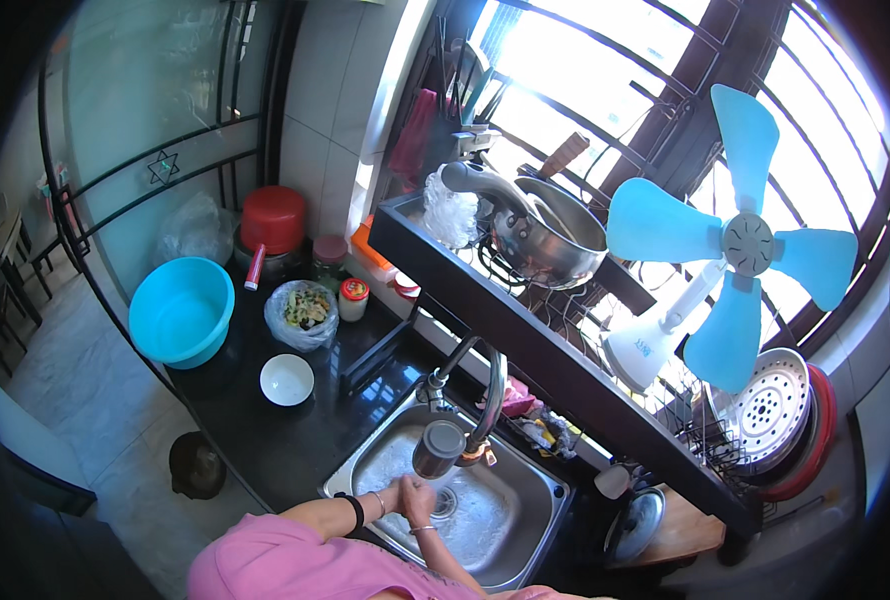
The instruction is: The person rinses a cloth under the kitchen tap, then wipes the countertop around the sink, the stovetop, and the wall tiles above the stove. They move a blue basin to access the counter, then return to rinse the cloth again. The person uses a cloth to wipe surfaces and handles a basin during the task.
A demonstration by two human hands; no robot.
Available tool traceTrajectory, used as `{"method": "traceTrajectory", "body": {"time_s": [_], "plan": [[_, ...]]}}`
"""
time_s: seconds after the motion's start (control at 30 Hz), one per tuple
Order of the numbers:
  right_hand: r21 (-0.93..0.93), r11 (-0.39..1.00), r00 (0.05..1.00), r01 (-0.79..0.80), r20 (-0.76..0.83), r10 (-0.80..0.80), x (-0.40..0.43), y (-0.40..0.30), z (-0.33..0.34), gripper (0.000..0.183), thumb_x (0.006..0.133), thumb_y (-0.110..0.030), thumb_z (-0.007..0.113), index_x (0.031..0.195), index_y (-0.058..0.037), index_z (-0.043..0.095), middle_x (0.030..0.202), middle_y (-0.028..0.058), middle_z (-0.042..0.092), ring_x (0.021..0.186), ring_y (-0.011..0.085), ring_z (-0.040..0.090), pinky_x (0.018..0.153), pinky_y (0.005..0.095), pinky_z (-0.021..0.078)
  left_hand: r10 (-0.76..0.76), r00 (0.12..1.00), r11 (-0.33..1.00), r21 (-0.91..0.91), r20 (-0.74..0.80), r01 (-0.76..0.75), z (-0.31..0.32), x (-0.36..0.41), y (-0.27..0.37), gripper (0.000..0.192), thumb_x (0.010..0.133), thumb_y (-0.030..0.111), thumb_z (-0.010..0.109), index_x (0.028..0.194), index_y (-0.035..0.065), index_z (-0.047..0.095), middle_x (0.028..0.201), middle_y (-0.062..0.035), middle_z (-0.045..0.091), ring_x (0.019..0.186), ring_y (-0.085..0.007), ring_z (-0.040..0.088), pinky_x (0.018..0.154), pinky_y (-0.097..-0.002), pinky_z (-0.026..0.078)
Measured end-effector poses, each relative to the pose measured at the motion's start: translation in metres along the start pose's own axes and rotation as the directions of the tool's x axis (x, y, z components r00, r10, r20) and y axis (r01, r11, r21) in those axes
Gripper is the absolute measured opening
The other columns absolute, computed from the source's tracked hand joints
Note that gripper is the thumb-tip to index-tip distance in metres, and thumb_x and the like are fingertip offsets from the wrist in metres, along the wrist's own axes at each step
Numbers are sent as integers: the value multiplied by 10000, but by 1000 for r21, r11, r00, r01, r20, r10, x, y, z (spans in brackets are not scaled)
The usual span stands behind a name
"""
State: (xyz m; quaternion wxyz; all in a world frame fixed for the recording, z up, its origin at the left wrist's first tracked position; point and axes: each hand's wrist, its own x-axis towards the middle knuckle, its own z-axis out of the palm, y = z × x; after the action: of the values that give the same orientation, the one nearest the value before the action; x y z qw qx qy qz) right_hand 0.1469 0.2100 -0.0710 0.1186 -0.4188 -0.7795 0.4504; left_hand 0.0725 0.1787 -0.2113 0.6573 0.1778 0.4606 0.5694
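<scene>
My left hand (395, 497) and my right hand (420, 501) are pressed together over the stainless steel sink (490, 517). Their fingers overlap, so whether anything lies between them is hidden. Just above them is a dark cylindrical attachment (439, 448), seemingly a tap filter, beside the end of the curved metal tap (499, 386). The sink drain (443, 504) shows partly behind my right hand. Bracelets circle both wrists, and a black band sits on my left forearm.
A white bowl (287, 379), a bagged bowl of food scraps (302, 313), a lidded jar (353, 301) and a blue basin (181, 311) stand left on the black counter (242, 427). Over the sink's far side runs a dark rack (550, 349) bearing a saucepan (550, 259) and a blue-bladed fan (747, 244).
</scene>
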Motion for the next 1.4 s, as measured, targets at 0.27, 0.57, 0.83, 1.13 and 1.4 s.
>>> {"method": "traceTrajectory", "body": {"time_s": [0.27, 0.57, 0.83, 1.13, 1.4], "plan": [[-589, 771, 969, 241, 101, -225, 50, 77, -21, 413, 834, -402, 455, 766, -67, 685, 801, 204, 654, 750, 385, 641, 661, 522, 488, -34, 874, 989, -144, -485, -42, 35, 0, 7, 168, 864, 177, 555, 910, 40, 640, 836, -67, 628, 746, -175, 614, 645, -358, 497], [178, 882, 900, -436, 91, 426, 69, 131, -61, 269, 878, -294, 594, 922, -42, 677, 868, 129, 670, 761, 214, 634, 691, 342, 496, -38, 974, 999, -18, -224, 35, 7, -77, 59, 391, 825, 144, 670, 1175, 112, 498, 939, -39, 605, 768, -134, 602, 603, -309, 496], [450, 823, 912, -347, 369, 182, 40, 57, -63, 658, 739, -20, 683, 1309, 20, 357, 1025, 149, 586, 768, 189, 613, 644, 299, 511, -101, 929, 717, 622, -355, 316, 8, -72, 29, 1302, 544, 354, 838, 1464, 121, -53, 1407, -421, -90, 1353, -470, 126, 1072, -424, 257], [274, 903, 884, -330, 425, 194, 48, 36, -88, 328, 759, -72, 666, 1072, -8, 595, 914, 40, 628, 772, 116, 583, 667, 239, 469, 127, 961, 839, 544, -246, 29, 30, -60, 29, 560, 660, 305, 721, 1154, 95, 561, 1064, -195, 583, 1032, -271, 552, 912, -380, 423], [578, 809, 846, -104, 479, -233, 132, -8, -120, 395, 776, -81, 712, 1128, -51, 534, 976, 21, 609, 835, 126, 596, 689, 306, 507, 544, 724, 579, 814, -425, 43, 14, -59, 19, 248, 710, 164, 588, 922, 41, 624, 872, -230, 565, 932, -394, 528, 831, -443, 448]]}}
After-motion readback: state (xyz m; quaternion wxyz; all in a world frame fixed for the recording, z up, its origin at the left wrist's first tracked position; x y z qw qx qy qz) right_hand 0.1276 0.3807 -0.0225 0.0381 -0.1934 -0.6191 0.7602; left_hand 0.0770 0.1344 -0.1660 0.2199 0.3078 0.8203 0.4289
